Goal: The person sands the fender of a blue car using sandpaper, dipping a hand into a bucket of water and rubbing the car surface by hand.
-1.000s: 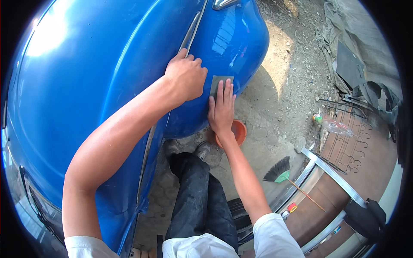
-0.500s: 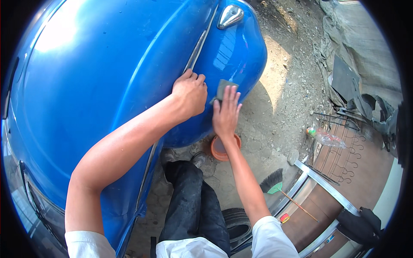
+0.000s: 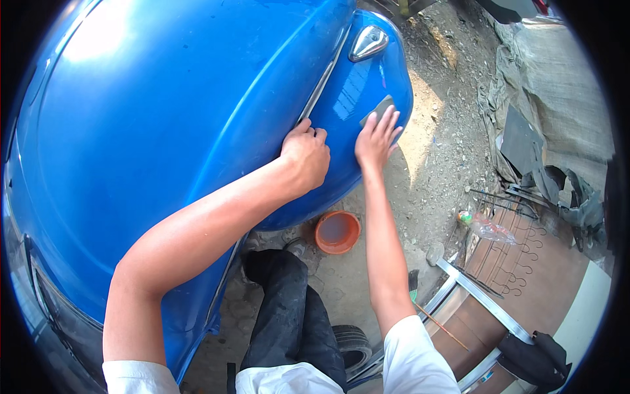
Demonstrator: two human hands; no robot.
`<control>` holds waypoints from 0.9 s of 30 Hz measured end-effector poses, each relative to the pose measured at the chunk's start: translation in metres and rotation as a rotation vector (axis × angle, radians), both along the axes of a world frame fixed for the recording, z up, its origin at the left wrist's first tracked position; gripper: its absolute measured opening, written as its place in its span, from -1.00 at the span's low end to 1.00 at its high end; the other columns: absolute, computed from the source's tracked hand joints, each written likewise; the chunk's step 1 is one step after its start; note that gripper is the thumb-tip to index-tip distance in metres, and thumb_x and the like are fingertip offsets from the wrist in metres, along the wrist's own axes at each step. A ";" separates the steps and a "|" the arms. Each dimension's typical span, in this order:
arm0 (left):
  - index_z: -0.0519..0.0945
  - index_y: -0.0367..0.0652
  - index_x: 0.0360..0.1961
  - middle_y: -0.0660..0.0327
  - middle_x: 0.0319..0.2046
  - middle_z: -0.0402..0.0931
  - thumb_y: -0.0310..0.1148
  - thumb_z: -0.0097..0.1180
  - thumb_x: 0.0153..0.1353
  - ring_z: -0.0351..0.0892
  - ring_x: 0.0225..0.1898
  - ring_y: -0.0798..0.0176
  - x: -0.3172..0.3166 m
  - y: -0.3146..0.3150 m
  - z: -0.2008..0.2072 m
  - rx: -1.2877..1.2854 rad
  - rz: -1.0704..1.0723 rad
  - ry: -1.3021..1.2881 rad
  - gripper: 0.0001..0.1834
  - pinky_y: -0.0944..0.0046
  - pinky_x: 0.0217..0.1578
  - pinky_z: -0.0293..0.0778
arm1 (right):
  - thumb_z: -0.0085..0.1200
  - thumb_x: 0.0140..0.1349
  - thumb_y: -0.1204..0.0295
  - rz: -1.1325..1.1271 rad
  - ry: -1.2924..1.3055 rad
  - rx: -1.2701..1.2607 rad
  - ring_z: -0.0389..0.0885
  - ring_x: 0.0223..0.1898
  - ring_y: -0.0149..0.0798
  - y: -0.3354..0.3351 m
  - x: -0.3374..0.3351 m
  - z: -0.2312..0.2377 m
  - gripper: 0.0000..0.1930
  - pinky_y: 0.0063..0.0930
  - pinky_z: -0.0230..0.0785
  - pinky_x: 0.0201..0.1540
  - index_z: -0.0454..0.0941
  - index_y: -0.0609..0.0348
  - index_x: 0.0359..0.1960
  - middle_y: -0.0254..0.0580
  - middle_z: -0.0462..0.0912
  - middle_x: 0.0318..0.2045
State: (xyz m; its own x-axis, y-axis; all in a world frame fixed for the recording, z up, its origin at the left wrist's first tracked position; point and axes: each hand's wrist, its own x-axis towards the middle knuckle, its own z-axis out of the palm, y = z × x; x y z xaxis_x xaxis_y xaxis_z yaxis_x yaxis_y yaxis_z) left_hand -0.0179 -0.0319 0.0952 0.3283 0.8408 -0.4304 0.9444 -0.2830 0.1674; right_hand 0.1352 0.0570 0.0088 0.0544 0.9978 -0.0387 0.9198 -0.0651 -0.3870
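Observation:
A blue car with a rounded hood [image 3: 164, 131] and bulging front fender [image 3: 384, 79] fills the left and middle. My left hand [image 3: 306, 155] is closed, its fingers curled at the lower end of the chrome trim strip [image 3: 323, 85] along the seam between hood and fender. What those fingertips grip is hidden. Under the fingers of my right hand [image 3: 376, 139] lies a grey sheet of sandpaper [image 3: 377, 109], pressed flat on the fender's outer curve. That hand is stretched out, covering part of the sheet. A chrome teardrop lamp [image 3: 369, 43] sits farther up the fender.
An orange bucket [image 3: 320, 246] of cloudy liquid stands on the ground below the fender. At the lower right are a tire [image 3: 353, 343], a metal frame [image 3: 489, 299], a plastic bottle [image 3: 492, 228] and a broom [image 3: 443, 326]. A grey cloth sheet [image 3: 558, 72] hangs at the far right.
My right hand has slid the sandpaper up and right along the fender. The left hand keeps its place at the trim. The whole view has shifted slightly, uncovering the bucket.

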 end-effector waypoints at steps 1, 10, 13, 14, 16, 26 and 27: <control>0.63 -0.18 -0.02 0.05 0.04 0.49 -0.29 -0.04 0.23 0.50 0.11 0.09 0.003 0.002 0.001 -0.001 0.006 -0.005 -0.63 0.06 0.36 0.07 | -0.50 0.48 -0.04 -0.085 0.030 -0.038 -0.23 0.52 0.20 0.020 -0.001 0.004 -0.35 0.31 -0.31 0.43 -0.03 0.00 0.50 -0.09 -0.09 0.52; 0.64 -0.19 -0.03 0.04 0.06 0.47 -0.29 -0.05 0.25 0.49 0.12 0.08 -0.008 -0.006 -0.001 -0.032 -0.001 0.042 -0.64 0.06 0.37 0.05 | -0.38 0.46 -0.04 0.339 -0.082 0.066 -0.17 0.50 0.24 -0.026 0.029 -0.025 -0.43 0.42 -0.31 0.40 0.09 -0.33 0.47 -0.17 -0.03 0.52; 0.64 -0.19 -0.02 0.04 0.05 0.48 -0.28 -0.05 0.25 0.48 0.13 0.07 0.009 0.007 0.008 0.005 -0.035 0.012 -0.63 0.06 0.37 0.05 | -0.57 0.47 -0.08 -0.039 0.130 -0.019 -0.26 0.51 0.21 0.047 0.066 -0.027 -0.39 0.39 -0.37 0.43 -0.07 -0.31 0.51 -0.16 -0.11 0.53; 0.64 -0.18 -0.03 0.04 0.04 0.49 -0.27 -0.04 0.25 0.48 0.13 0.07 0.003 0.005 0.004 -0.032 -0.019 -0.002 -0.64 0.05 0.37 0.06 | -0.58 0.47 -0.07 -0.089 0.131 -0.051 -0.29 0.52 0.20 0.043 0.043 -0.021 -0.38 0.36 -0.36 0.43 -0.07 -0.27 0.52 -0.11 -0.12 0.53; 0.64 -0.18 -0.03 0.04 0.02 0.49 -0.27 -0.03 0.25 0.48 0.13 0.07 -0.003 0.001 0.002 -0.049 -0.009 -0.016 -0.64 0.05 0.36 0.07 | -0.52 0.47 -0.08 0.104 0.072 0.036 -0.23 0.52 0.19 0.027 0.027 -0.025 -0.37 0.36 -0.30 0.42 -0.01 -0.22 0.51 -0.07 -0.09 0.52; 0.63 -0.18 -0.02 0.02 -0.04 0.52 -0.20 0.07 0.25 0.52 0.08 0.04 0.002 0.007 0.005 -0.033 -0.023 -0.061 -0.63 0.02 0.32 0.11 | -0.51 0.46 -0.12 -0.139 0.324 -0.176 -0.28 0.51 0.25 0.007 0.105 -0.052 -0.34 0.27 -0.34 0.46 -0.12 -0.24 0.52 -0.17 0.01 0.50; 0.63 -0.18 -0.01 0.02 -0.04 0.52 -0.19 0.07 0.25 0.52 0.07 0.04 -0.001 0.008 0.005 -0.038 -0.014 -0.064 -0.62 0.01 0.32 0.12 | -0.49 0.47 -0.11 -0.112 0.414 -0.039 -0.26 0.50 0.28 0.003 0.092 -0.055 -0.34 0.22 -0.30 0.47 -0.10 -0.21 0.52 -0.08 0.00 0.50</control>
State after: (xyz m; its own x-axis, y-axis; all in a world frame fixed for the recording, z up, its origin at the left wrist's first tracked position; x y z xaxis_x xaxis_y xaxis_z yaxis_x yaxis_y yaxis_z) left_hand -0.0188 -0.0244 0.0997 0.3682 0.8194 -0.4394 0.9272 -0.2888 0.2385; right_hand 0.2276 0.0596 -0.0461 0.1345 0.9839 -0.1174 0.6736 -0.1776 -0.7175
